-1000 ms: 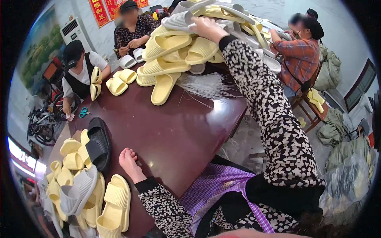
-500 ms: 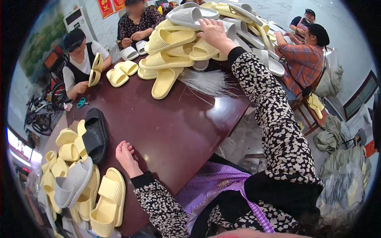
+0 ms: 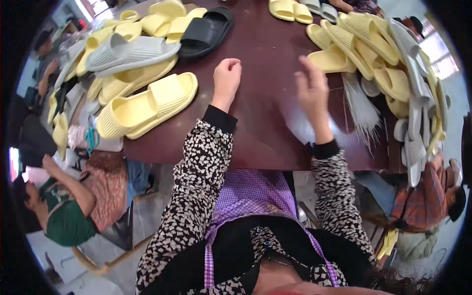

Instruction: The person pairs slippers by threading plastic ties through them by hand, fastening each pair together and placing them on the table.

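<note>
My left hand (image 3: 227, 82) is closed in a fist over the dark red table (image 3: 268, 142); whatever its fingers hold, if anything, is hidden. A black slide sandal (image 3: 205, 33) and a pair of yellow slide sandals (image 3: 147, 105) lie left of it. My right hand (image 3: 313, 93), slightly blurred, hovers over the table with fingers stretched and nothing visible in them. Close to its right lies a bundle of thin whitish strands (image 3: 363, 110). Beyond that rises a pile of slippers, with yellow slides (image 3: 351, 42) and grey slides (image 3: 415, 152).
More yellow slides (image 3: 164, 19) and a grey slide pair (image 3: 132, 54) heap up at the left. Teal scissors (image 3: 92, 139) lie by the table's left edge. A person in green (image 3: 71, 216) sits at the left, another in plaid (image 3: 423, 201) at the right.
My right hand has come off the slipper pile and back over the table near me. My left hand stays curled. The view has turned, so the table now appears straight ahead.
</note>
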Demonstrator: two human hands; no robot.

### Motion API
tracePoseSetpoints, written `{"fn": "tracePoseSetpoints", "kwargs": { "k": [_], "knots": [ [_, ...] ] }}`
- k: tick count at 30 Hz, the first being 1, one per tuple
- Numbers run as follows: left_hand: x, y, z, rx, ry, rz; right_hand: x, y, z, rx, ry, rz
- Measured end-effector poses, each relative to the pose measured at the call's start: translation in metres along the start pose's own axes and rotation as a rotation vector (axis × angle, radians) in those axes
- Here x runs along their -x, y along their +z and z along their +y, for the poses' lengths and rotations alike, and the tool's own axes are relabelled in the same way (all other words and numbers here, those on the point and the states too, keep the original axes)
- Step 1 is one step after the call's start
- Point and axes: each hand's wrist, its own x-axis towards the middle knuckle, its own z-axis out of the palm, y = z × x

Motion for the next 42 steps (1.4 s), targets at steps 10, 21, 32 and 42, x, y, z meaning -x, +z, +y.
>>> {"fn": "tracePoseSetpoints", "kwargs": {
  "k": [10, 21, 32, 42],
  "knots": [
    [0.118, -0.135, 0.086, -0.871, 0.450, 0.379, 0.050, 0.016, 0.011, -0.064, 0.026, -0.269],
    [0.069, -0.236, 0.086, -1.386, 0.054, 0.561, 0.050, 0.003, -0.002, -0.095, -0.004, -0.291],
    [0.071, -0.249, 0.076, -1.059, -0.027, 0.593, 0.043, -0.002, -0.007, -0.242, 0.137, -0.385],
    [0.081, -0.106, 0.091, -0.241, 0.151, 0.386, 0.025, 0.011, 0.008, -0.955, 0.708, -0.431]
  ]
}}
